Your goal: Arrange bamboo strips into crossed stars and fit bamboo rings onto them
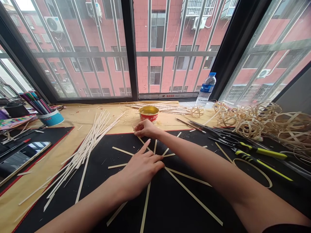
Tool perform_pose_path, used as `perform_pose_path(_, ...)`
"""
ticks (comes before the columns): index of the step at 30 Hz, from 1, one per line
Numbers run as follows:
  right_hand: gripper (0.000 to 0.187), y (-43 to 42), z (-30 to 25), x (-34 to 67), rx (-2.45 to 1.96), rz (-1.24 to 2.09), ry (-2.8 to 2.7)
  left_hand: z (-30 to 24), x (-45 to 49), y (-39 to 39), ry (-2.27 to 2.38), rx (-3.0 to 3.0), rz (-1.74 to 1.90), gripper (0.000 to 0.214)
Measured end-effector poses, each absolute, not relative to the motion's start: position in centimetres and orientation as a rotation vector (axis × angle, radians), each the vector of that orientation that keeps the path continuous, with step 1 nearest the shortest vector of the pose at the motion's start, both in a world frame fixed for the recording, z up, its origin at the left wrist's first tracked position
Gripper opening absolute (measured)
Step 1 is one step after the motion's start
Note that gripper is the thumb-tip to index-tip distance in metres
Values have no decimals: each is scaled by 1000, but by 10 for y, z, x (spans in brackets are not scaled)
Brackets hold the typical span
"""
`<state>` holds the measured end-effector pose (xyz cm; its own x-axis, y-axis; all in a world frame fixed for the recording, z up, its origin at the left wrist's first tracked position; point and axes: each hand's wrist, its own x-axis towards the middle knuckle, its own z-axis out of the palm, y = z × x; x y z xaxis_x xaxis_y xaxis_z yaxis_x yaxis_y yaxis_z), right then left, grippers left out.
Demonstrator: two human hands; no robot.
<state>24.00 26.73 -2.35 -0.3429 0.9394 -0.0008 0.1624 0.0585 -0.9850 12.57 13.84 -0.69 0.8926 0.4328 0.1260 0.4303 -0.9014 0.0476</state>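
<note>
Left hand (pixel 139 171) lies palm-down, fingers (pixel 152 157) spread and unclenched, pressing where bamboo strips (pixel 194 197) fan out star-like across a black mat (pixel 170 210); even, flat pressure should best steady the crossing. Right hand (pixel 145 128), arm angled inward, rests its fingertips (pixel 136 129) by a strip's upper end, grip unclear.

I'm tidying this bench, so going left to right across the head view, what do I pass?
Blue tub → bundle of bamboo strips → red tin → water bottle → pile of woven bamboo balls
</note>
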Motion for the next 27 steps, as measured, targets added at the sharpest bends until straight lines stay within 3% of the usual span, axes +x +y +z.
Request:
perform_pose_path(11,13,267,-18,237,-1197,1204,-1714,-5,127,140,698,2992,154,35)
perform_pose_path(14,22,254,-5,250,-1189,1102,-1789,-5,124,140,707,2967,120,39)
perform_pose_path(21,21,148,-10,323,-1013,677,-2081,2,122,137,763,2890,113,41)
perform_pose_path(25,38,106,-33,344,-911,328,-2354,5,123,137,810,2817,151,32)
perform_pose_path(27,34,102,-34,344,-898,257,-2443,5,122,137,821,2781,194,34)
